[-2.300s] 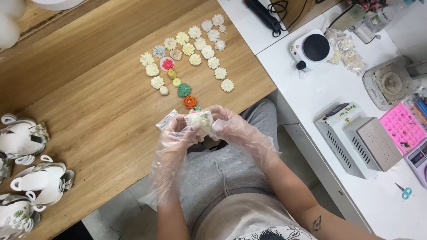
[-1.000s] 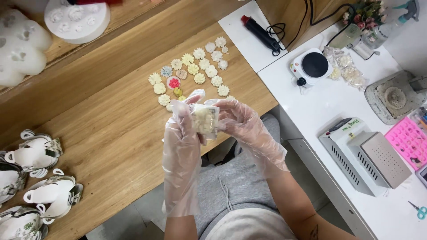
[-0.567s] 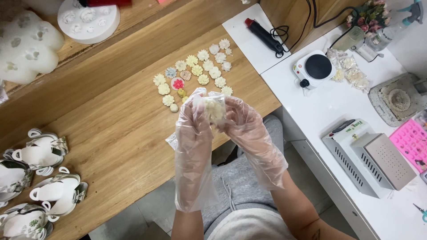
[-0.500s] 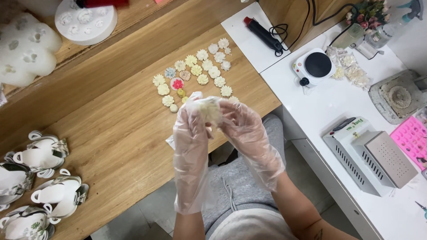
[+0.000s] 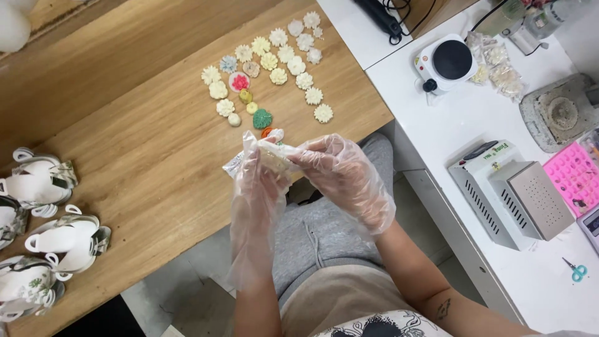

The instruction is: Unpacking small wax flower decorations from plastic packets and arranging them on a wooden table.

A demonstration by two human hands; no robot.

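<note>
The wooden desk [image 5: 143,131] carried rows of moulded flower pieces [image 5: 269,60]. Above its edge, the gloved left hand [image 5: 259,181] and right hand [image 5: 343,171] pinched a pale wrapped piece [image 5: 271,156] between their fingers; gentle, even pressure would probably spare its shape.

gloved left hand [image 5: 259,181], right hand [image 5: 340,175], fingertips meeting

clear small packets [image 5: 499,65] beside white hotplate [image 5: 446,62]
</note>
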